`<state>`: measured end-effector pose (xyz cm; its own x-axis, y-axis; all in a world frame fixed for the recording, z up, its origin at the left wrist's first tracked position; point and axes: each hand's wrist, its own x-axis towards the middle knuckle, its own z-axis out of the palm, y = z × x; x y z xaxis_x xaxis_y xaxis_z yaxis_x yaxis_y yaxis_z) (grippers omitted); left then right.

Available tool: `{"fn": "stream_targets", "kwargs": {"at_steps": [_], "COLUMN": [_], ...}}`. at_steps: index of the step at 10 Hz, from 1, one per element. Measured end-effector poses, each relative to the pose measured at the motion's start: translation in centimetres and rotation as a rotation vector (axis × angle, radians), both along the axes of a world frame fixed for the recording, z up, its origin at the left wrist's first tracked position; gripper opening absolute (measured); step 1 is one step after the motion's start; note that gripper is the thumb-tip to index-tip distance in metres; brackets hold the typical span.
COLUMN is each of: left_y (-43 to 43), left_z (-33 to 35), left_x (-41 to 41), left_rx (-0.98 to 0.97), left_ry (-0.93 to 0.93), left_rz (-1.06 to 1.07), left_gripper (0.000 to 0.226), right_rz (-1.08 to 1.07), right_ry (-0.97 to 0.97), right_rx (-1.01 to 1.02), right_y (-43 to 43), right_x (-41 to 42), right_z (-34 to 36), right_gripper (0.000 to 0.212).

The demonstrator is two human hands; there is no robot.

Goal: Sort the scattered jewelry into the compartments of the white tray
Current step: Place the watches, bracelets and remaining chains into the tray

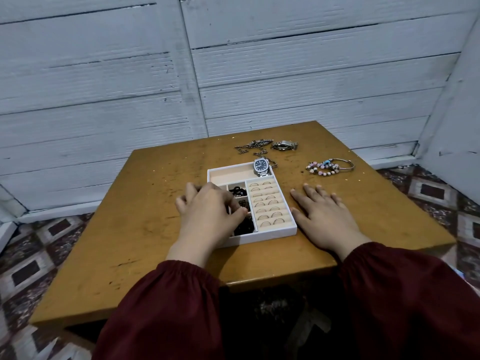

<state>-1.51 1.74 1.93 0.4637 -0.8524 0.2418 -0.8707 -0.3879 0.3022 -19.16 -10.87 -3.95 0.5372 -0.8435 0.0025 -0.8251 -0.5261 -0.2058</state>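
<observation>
A white rectangular tray point(265, 236) with beige-lined compartments sits mid-way on a worn brown wooden table point(155, 255). The left hand point(207, 211), in a dark red sleeve point(168, 307), hovers curled over the tray's small 9 o'clock compartments; whether it pinches anything cannot be told. Tangled dark jewelry point(244, 226) fills the compartments beside it. Thin silver rings point(272, 202) stand in the slotted 3 o'clock section. A silver dark-dialled wristwatch point(261, 166) lies at the tray's 1 o'clock corner. The right hand point(324, 216) rests flat on the table at the tray's 3 o'clock. Beyond the tray, a silver chain point(253, 146) lies at 12 o'clock, a second silver watch point(284, 145) at 1 o'clock, and pink beaded bracelets point(322, 167) at 2 o'clock.
</observation>
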Motion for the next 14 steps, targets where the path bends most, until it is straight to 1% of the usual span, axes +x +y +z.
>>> {"fn": "stream_targets", "kwargs": {"at_steps": [1,2,3,4,5,6,8,10,11,12,13,14], "left_y": [0.1,0.1,0.2,0.1,0.2,0.3,0.5,0.3,0.1,-0.3,-1.3,-2.5], "left_z": [0.0,-0.2,-0.4,-0.5,-0.5,-0.3,0.0,0.2,0.3,0.6,0.7,0.5], "left_x": [0.6,0.8,0.6,0.6,0.6,0.4,-0.1,-0.2,-0.6,-1.1,-1.8,-3.1], "left_rx": [0.012,0.078,0.083,0.049,0.09,0.115,0.134,0.175,0.127,-0.003,-0.186,-0.307], "left_ry": [0.023,0.024,0.036,0.018,-0.025,-0.039,-0.107,-0.069,-0.053,-0.032,0.062,0.174], "left_rz": [-0.065,-0.078,-0.092,-0.076,-0.061,-0.052,-0.025,-0.011,0.009,0.002,-0.086,-0.227], "left_gripper": [0.012,0.01,0.012,0.019,0.035,0.039,0.038,0.035,0.032,0.026,0.014,0.011], "right_rz": [0.001,0.001,0.002,0.002,0.001,0.0,-0.004,-0.004,-0.003,-0.001,-0.001,-0.014], "right_ry": [-0.001,-0.004,-0.013,-0.01,-0.007,-0.002,-0.001,0.004,0.001,-0.018,-0.052,-0.128], "right_rx": [0.002,0.006,0.01,0.008,0.008,0.013,0.013,0.01,0.01,-0.002,-0.016,-0.034], "right_y": [0.0,-0.1,-0.1,0.0,-0.1,-0.1,-0.1,-0.2,-0.2,-0.1,0.0,0.1], "right_x": [0.0,-0.1,-0.1,-0.1,-0.1,0.0,0.0,0.0,0.0,-0.1,-0.1,-0.2], "right_z": [0.0,0.0,0.0,0.0,0.0,0.0,0.0,0.0,0.0,-0.1,-0.1,0.0], "right_gripper": [0.056,0.056,0.055,0.055,0.055,0.056,0.055,0.056,0.056,0.056,0.056,0.054]}}
